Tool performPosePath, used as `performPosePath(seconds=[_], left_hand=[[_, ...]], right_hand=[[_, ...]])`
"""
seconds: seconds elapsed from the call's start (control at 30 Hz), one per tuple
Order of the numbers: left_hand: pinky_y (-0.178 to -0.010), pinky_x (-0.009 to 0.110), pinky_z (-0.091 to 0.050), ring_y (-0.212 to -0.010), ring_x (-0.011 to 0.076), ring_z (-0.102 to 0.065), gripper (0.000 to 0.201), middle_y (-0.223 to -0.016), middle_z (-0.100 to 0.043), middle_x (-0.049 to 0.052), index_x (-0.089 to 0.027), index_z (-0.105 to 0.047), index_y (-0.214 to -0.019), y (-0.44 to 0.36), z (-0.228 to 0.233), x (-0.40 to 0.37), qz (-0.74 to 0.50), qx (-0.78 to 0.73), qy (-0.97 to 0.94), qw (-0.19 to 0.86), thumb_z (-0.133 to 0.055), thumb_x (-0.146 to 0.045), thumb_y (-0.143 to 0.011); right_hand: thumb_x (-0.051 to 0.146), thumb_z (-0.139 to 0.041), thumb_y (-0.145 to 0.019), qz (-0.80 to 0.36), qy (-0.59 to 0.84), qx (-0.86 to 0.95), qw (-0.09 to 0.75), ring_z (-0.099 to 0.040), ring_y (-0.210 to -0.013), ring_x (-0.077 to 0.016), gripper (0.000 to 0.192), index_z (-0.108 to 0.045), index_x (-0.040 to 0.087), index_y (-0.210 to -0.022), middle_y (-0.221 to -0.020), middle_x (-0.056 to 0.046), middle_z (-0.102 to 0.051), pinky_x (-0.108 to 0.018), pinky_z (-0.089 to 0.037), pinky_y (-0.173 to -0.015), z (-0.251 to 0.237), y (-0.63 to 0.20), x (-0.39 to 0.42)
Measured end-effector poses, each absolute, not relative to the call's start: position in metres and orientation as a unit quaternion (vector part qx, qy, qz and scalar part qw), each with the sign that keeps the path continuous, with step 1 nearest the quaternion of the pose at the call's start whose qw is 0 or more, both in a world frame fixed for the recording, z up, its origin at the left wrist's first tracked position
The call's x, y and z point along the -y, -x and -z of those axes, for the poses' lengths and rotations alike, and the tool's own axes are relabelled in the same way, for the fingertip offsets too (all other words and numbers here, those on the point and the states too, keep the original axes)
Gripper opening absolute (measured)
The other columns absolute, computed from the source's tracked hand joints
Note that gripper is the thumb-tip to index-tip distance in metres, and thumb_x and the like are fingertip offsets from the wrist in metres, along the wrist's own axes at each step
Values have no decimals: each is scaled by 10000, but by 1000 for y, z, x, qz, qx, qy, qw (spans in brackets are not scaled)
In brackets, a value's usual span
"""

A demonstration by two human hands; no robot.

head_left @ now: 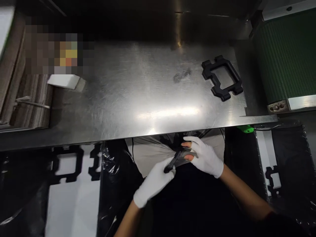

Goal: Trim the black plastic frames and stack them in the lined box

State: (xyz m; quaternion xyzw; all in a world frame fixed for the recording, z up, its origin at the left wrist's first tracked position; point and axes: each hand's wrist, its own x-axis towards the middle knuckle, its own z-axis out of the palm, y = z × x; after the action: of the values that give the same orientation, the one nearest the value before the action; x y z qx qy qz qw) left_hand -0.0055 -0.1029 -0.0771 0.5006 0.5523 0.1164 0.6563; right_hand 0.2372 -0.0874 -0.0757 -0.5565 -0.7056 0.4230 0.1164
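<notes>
My left hand (156, 179), in a white glove, is closed around the lower end of a dark plastic frame (175, 160), held tilted and nearly edge-on in front of my lap. My right hand (206, 158) wears a white glove with bare thumb and index fingertips. Its thumb and finger pinch the frame's upper right part, which looks grey in the light. Fingers hide much of the held piece. A similar black frame (214, 82) with notched tabs and a large opening lies flat on the metal table's right side.
The metal table (118, 98) has its front edge just beyond my hands. Stacked cardboard (37, 105) and a white block (64, 81) stand left; a green conveyor belt (288, 59) is right. More black frames (80, 161) lie in a black-lined box at lower left, another (269, 181) at lower right.
</notes>
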Motion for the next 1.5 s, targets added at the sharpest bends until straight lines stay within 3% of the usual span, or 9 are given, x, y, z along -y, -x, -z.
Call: performPosePath(seconds=[0.17,0.3,0.4,0.53,0.6,0.77,0.93,1.1,1.5], left_hand=[[-992,380,-578,-1037,283,-742,317,-1087,-806,47,-263,-818,-1153,43,76,98,-163,-580,-542,586,-769,-382,-863],[-731,341,-551,-750,233,-651,360,-764,-695,38,-230,-703,-720,40,76,145,-326,-766,-426,354,-687,-503,-955],[-667,349,-519,-670,224,-608,549,-664,-637,39,-218,-658,-647,12,80,173,-312,-769,-347,436,-642,-654,-980],[-1024,408,-577,-1121,308,-738,628,-1170,-795,122,-196,-749,-1216,-21,81,163,-349,-695,-261,572,-703,-746,-917],[-1063,407,-569,-1193,304,-724,629,-1262,-772,140,-188,-718,-1254,-23,79,150,-401,-671,-215,586,-639,-742,-967],[-706,335,-545,-696,214,-648,464,-742,-681,16,-206,-638,-875,-2,76,141,-308,-722,-270,558,-677,-664,-938],[-710,362,-496,-772,303,-750,338,-790,-771,59,-237,-677,-975,-4,78,162,-15,-733,-479,483,-678,-566,-898],[-680,374,-458,-772,357,-784,405,-752,-775,93,-223,-662,-1008,-18,72,171,142,-702,-581,386,-574,-616,-965],[-617,349,-368,-705,333,-750,442,-689,-730,98,-224,-645,-902,-20,72,171,170,-682,-622,344,-509,-635,-991]], right_hand=[[380,-564,-1125,-438,496,749,-29,-757,-1072,-202,309,-728,320,-1379,-1296,-7,-783,-314,-559,-895,82,-242,60],[392,-651,-1076,-464,589,661,26,-778,-988,-219,258,-781,274,-1266,-1079,-16,-839,-306,-537,-838,85,-239,72],[383,-682,-1046,-509,616,592,105,-779,-938,-213,228,-796,272,-1209,-1037,-15,-845,-304,-553,-832,85,-221,91],[399,-708,-1031,-558,601,546,170,-783,-999,-212,243,-782,267,-1221,-1102,-21,-843,-322,-594,-918,86,-187,119],[473,-729,-1015,-582,550,568,189,-775,-1084,-231,335,-757,265,-1275,-1175,-43,-826,-351,-603,-985,86,-177,128],[555,-433,-1138,-560,487,624,244,-712,-1147,-235,425,-669,226,-1270,-1355,-127,-684,-378,-592,-992,67,-197,128],[484,-335,-1182,-565,507,650,28,-618,-717,-169,407,-561,243,-944,-816,9,-657,-296,-434,-673,59,-222,133],[472,-326,-1189,-482,495,715,-108,-678,-718,-181,389,-605,234,-1057,-874,-10,-744,-309,-311,-621,73,-214,153],[427,-332,-1190,-427,497,726,-211,-776,-796,-245,384,-650,215,-1156,-963,-62,-816,-342,-272,-590,60,-198,145]])
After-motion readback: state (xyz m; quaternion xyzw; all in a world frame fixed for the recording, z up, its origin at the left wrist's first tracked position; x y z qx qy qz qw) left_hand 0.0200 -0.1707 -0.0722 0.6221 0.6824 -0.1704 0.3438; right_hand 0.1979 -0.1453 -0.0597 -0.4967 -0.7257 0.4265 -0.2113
